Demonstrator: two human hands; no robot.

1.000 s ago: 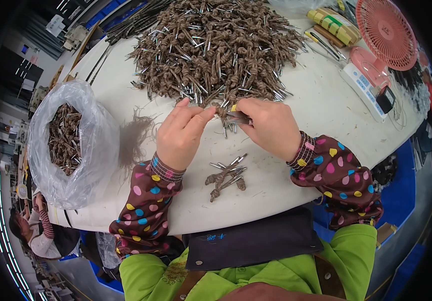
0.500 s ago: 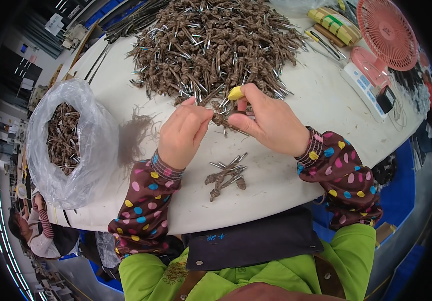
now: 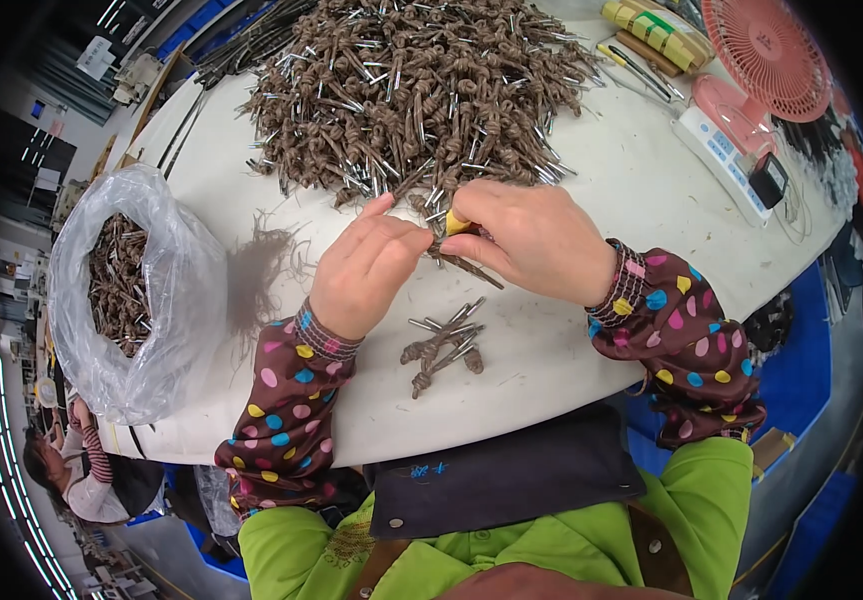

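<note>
Both hands meet at the near edge of a large pile of knotted brown cords with silvery metal tips. My left hand is closed, its thumb and fingertips pinching at one knotted cord. Opposite it, my right hand grips the same cord between thumb and index finger, and a yellow finger cover sits on that index fingertip. The cord's tipped end sticks out below the right thumb; its knot is mostly hidden by the fingers. Nearer to me lies a small group of knotted cords on the white table.
A clear plastic bag at the left holds more knotted cords. Loose brown fibres lie beside it. At the right are a pink fan, a white power strip and a yellow-wrapped bundle. Another person sits far left.
My right index finger has curled down from its raised position onto the cord, and the two hands are closer together. The cord's tipped end now points toward the lower right.
</note>
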